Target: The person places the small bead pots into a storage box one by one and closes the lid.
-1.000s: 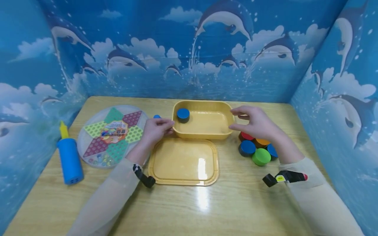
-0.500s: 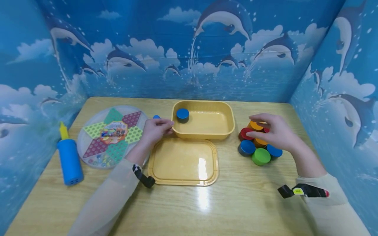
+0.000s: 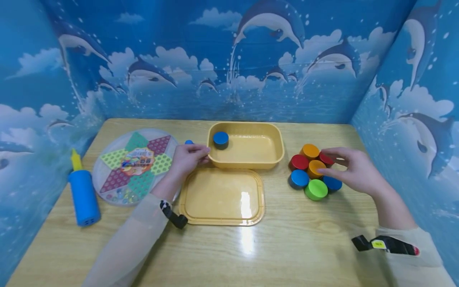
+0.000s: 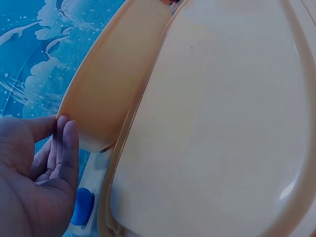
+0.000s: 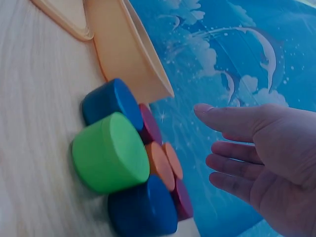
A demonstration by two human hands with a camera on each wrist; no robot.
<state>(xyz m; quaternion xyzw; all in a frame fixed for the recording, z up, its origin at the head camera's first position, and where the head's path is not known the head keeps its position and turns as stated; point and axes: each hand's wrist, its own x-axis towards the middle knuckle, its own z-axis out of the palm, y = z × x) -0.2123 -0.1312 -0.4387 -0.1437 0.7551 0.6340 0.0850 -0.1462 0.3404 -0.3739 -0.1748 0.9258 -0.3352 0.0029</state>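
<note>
Dolphin-print cloth (image 3: 229, 75) around the back and both sides, a pale wood-grain bench (image 3: 287, 247) below. Near the back edge, an open yellow plastic box (image 3: 247, 164) with one blue cylinder (image 3: 221, 140) in its left end; just in front, flat on the bench, the matching yellow lid (image 3: 218, 195). To the right of the box, a tight cluster of seven more: rear orange cylinder (image 3: 309, 151), front orange cylinder (image 3: 314, 167), left red cylinder (image 3: 299, 162), right red cylinder (image 3: 325, 158), left blue cylinder (image 3: 299, 179), right blue cylinder (image 3: 332, 183), green cylinder (image 3: 316, 189). Hands busy at different spots: left hand (image 3: 188, 159) pinching the left rim of the box, probably to steady it; right hand (image 3: 355, 170) over the right side of the cluster, thumb and fingers spread apart, nothing between. By the look of it, a reach to pick another cylinder for the box, with no grip made yet. Next, most likely: settling on one piece, perhaps the right red cylinder near the fingertips, closing on its sides without nudging crowded neighbours, then lifting clear of the rim. Farther left, a Chinese checkers set (image 3: 138, 161) and a blue hand pump (image 3: 84, 198).
</note>
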